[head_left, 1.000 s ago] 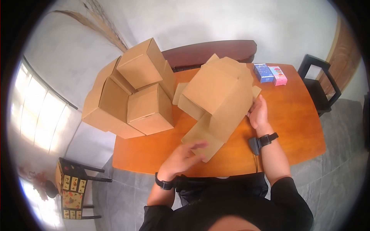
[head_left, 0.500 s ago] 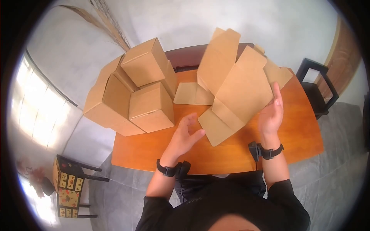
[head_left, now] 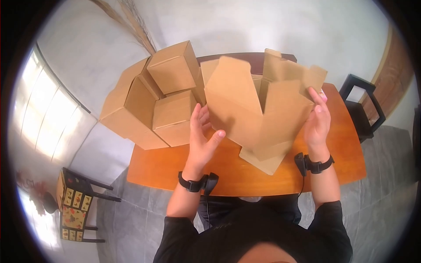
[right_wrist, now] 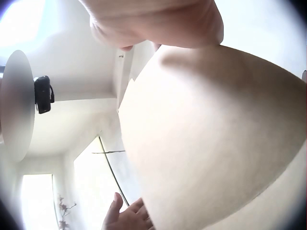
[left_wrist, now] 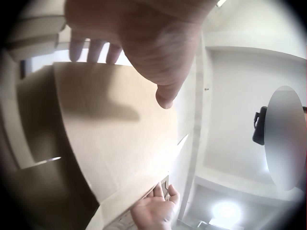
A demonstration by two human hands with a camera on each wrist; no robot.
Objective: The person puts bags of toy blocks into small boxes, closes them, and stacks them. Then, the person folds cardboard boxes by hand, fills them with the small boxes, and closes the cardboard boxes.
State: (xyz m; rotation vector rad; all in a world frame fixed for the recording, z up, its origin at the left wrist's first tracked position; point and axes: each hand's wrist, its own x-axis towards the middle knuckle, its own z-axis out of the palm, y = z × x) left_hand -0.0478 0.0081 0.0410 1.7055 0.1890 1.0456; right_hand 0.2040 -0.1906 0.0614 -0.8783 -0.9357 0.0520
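Observation:
A partly unfolded cardboard box point(head_left: 232, 96) stands tilted between my two hands, its panels and flaps spread at angles. My left hand point(head_left: 201, 136) is at its left side, fingers extended and thumb apart, with the fingertips right at the panel. Along the right edge, my right hand point(head_left: 318, 125) lies against the cardboard with its fingers fairly straight. In the left wrist view, a broad panel point(left_wrist: 115, 124) lies under my left palm, and my right hand point(left_wrist: 156, 211) shows at the far edge. The right wrist view has a panel point(right_wrist: 216, 139) below my right hand point(right_wrist: 163, 21).
Several assembled cardboard boxes point(head_left: 173, 109) are stacked at the left of the wooden table point(head_left: 210, 175). A pink box point(head_left: 324, 96) peeks out behind the cardboard at right. A dark chair point(head_left: 362, 105) stands past the right edge; a dark bench point(head_left: 219, 57) is behind.
The cardboard has turned and its panels have swung upright, opening apart. My left hand has risen from the near table edge to the left panel; my right hand has shifted slightly right.

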